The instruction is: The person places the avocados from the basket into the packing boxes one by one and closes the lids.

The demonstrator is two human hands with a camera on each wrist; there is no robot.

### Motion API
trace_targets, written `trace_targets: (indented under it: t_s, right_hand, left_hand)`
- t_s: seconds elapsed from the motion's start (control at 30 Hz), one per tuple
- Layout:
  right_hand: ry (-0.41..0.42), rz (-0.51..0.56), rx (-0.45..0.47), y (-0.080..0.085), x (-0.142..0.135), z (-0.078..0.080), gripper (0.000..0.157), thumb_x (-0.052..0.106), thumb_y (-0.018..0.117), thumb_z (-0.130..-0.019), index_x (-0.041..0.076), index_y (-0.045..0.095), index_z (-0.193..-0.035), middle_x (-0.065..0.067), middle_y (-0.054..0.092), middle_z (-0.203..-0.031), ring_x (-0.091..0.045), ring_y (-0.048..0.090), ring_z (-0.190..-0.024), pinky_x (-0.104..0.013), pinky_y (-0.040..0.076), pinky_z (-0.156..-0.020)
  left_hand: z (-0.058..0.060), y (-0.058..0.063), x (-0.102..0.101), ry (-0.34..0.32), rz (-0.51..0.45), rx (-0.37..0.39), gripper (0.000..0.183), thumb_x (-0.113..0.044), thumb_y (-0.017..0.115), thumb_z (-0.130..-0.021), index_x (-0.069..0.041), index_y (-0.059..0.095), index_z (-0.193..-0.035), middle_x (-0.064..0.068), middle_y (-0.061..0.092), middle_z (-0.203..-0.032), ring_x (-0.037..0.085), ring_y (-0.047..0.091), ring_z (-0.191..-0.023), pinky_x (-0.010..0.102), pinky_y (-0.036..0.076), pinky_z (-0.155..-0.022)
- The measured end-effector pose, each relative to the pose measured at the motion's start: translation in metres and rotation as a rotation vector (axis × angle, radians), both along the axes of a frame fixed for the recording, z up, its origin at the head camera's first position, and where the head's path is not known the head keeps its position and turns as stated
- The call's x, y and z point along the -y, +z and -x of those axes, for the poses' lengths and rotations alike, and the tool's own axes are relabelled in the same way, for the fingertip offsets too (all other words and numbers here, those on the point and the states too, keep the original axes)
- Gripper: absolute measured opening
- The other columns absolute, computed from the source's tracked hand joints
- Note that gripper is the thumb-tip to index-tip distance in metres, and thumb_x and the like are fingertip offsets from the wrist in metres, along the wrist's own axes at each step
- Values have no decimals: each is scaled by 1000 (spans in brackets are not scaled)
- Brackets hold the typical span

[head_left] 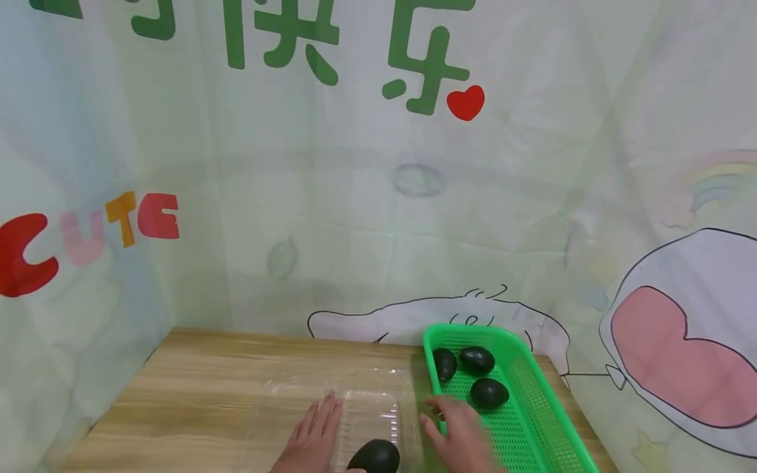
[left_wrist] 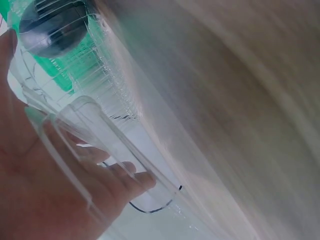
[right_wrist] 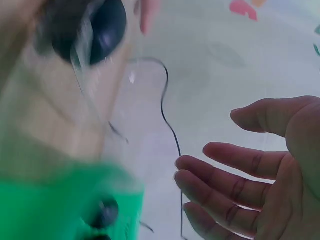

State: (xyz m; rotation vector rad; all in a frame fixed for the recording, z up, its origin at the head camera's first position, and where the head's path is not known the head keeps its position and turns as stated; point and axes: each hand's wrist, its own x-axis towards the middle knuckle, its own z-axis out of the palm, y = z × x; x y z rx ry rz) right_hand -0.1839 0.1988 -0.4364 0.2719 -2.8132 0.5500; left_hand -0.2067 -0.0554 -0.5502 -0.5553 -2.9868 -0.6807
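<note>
A clear plastic box (head_left: 369,402) lies on the wooden table, and one dark, glossy avocado (head_left: 377,456) sits in its near part. My left hand (head_left: 310,441) rests along the left side of the box with its fingers straight, its thumb close to that avocado. In the left wrist view, the clear rim (left_wrist: 82,107) crosses in front of the fingers. Over the left edge of the green basket (head_left: 558,414) is my right hand (head_left: 461,437). The right wrist view shows its fingers (right_wrist: 225,185) spread and slightly bent, holding nothing.
Inside the basket lie three more dark avocados, one by the left wall (head_left: 445,364), one at the back (head_left: 476,360) and one nearer (head_left: 489,394). A printed cloth backdrop (head_left: 355,230) rises behind the wooden table (head_left: 195,394).
</note>
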Motion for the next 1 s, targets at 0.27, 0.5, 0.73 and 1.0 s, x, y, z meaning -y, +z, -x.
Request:
trace_targets:
  t_s: [0.27,0.5,0.73,1.0]
  right_hand:
    - [-80,-33,78,23,-43,31,21,30,69,-87,17,68,-104,4,67,-87,-12,63,-77,-31,50,-58]
    - [-87,-39,214,29,-71,58,31,29,66,-90,6,66,-111,-2,68,-88,-13,61,-77,-37,51,-63]
    - [-87,-96,287,23,-88,78,42,30,63,-92,-2,62,-119,-18,67,-109,-29,66,-91,-50,53,-75]
    - [-184,-153,317,9,-99,92,54,30,61,-92,-8,51,-129,-29,58,-121,-45,57,-108,-59,49,-84]
  left_hand:
    - [-3,2,1,-12,-14,-27,123,-90,46,-65,-2,27,-149,18,19,-158,48,25,-138,67,31,-102]
    - [-4,8,3,-23,-23,-4,123,-89,47,-66,-1,26,-149,19,19,-158,49,24,-138,68,30,-103]
    - [-3,8,2,-14,-21,37,123,-90,46,-65,-3,25,-150,17,16,-159,48,22,-139,67,28,-105]
    - [-1,6,3,-18,-5,33,122,-90,46,-66,-3,26,-150,18,17,-158,48,23,-139,67,27,-105]
